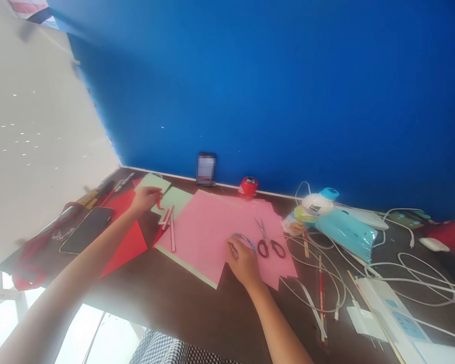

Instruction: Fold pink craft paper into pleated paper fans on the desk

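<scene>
My left hand [147,199] is closed in a pinch on a small curled red paper strip [160,204], above the light green paper [180,200]. Several red-and-white strips [172,230] lie just right of it, partly on the pink paper [200,232]. Low over the pink sheets, my right hand [244,263] has its fingers curled together; what they hold, if anything, is hidden. A blue-and-white ring [247,239], perhaps a tape roll, shows right behind those fingers. Dark-handled scissors [269,242] lie partly open beside it, blades pointing away.
Red paper [127,247] and a dark phone [88,230] lie at left. A red container [248,187] and a small upright device [206,169] stand by the blue wall. At right are a glue bottle [311,210], tangled white cables [341,273] and a power strip [396,313].
</scene>
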`<state>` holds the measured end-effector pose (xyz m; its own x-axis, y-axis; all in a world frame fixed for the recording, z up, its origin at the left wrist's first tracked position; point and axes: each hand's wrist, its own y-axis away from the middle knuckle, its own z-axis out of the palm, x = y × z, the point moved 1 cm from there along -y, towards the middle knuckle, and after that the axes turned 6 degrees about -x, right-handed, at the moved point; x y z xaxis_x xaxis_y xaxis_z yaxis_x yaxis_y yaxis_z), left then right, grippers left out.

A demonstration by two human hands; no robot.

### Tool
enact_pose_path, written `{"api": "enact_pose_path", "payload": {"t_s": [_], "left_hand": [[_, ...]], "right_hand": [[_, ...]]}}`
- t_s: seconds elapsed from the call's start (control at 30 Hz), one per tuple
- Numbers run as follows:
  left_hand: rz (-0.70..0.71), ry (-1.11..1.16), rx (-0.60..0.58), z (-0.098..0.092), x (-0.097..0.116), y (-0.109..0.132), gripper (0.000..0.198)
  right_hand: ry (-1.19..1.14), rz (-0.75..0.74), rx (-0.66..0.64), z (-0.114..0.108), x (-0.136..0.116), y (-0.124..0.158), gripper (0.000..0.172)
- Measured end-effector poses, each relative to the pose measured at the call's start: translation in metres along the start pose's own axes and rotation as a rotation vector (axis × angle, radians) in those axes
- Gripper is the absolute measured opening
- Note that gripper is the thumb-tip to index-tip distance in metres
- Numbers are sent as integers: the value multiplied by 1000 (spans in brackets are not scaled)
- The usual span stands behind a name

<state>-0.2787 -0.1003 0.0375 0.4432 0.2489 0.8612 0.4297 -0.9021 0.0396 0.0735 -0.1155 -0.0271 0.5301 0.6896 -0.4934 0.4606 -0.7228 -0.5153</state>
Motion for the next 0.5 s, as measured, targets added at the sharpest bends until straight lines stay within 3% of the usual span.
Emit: {"api": "enact_pose_path", "payload": {"t_s": [0.13, 0.37, 0.5], "left_hand": [[-16, -95, -256, 3, -7, 16, 33], [105, -400, -532, -1, -17, 33, 34], [131, -523, -585, 0, -24, 35, 32]], "right_hand": [[-8, 5, -20, -1, -1, 0, 16], [-11, 14, -38, 0, -3, 0, 18], [2, 15, -32, 1, -2, 1, 18]]}}
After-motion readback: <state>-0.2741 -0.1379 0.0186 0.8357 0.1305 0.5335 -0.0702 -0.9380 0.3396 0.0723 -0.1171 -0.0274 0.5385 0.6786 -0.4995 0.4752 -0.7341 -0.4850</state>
